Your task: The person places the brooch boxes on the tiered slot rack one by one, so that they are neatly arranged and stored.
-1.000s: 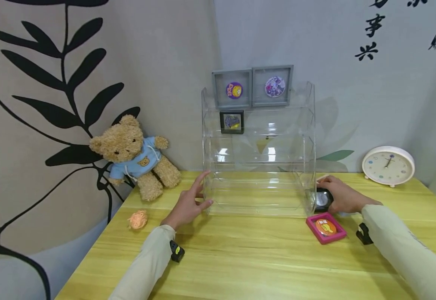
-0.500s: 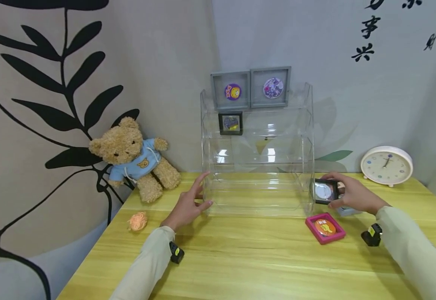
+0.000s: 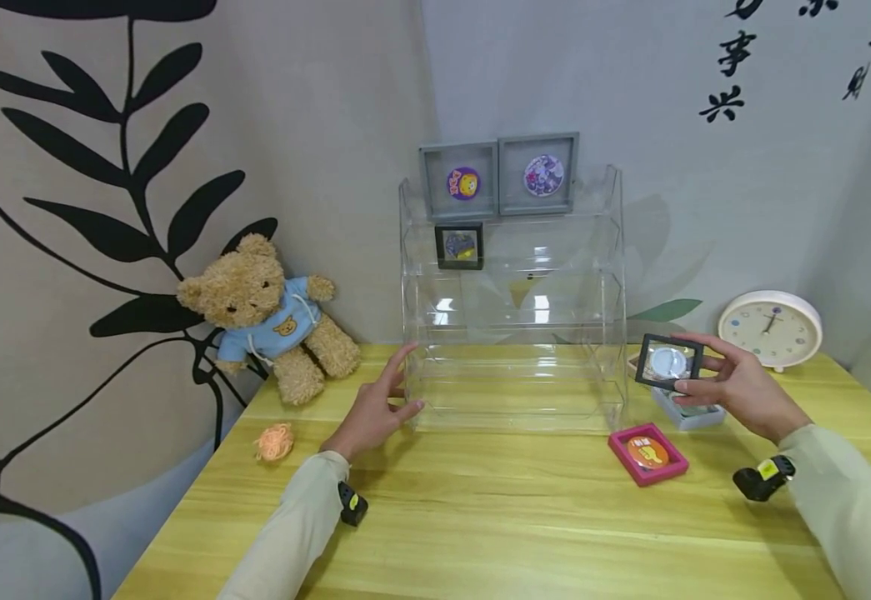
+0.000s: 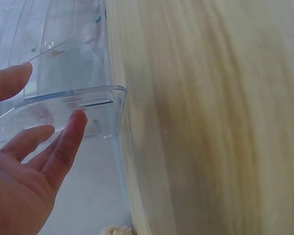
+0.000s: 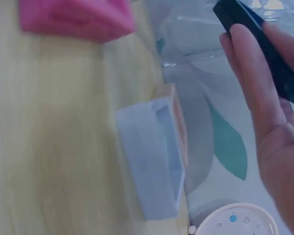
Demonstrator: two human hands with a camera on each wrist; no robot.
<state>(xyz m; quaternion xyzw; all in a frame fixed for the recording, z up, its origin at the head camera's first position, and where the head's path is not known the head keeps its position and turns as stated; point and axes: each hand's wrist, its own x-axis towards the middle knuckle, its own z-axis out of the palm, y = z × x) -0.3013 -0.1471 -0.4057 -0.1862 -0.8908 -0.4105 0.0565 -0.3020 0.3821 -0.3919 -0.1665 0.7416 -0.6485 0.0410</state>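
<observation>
My right hand [image 3: 753, 396] pinches a small black square frame [image 3: 668, 362] with a round pale disc behind its clear front. It is held up beside the right end of a clear stepped display rack [image 3: 513, 325]. In the right wrist view the black frame [image 5: 288, 85] shows edge-on between thumb and fingers. My left hand [image 3: 370, 417] is at the rack's left side, fingers spread and right at its edge. Below the right hand stands a light blue frame [image 3: 693, 418], partly hidden. A pink frame [image 3: 648, 454] with an orange badge lies in front of it.
Two grey frames [image 3: 459, 200] with round badges stand on the rack's top tier, a black one [image 3: 459, 265] below. A peach-coloured piece [image 5: 180, 129] sits behind the light blue frame. A white clock [image 3: 768, 329], teddy bear [image 3: 266, 321] and peach yarn ball [image 3: 275, 442] flank the rack.
My right hand has moved right and up from beside the rack with the black frame, turning its face forward. More of the light blue frame shows. The left hand has stayed put.
</observation>
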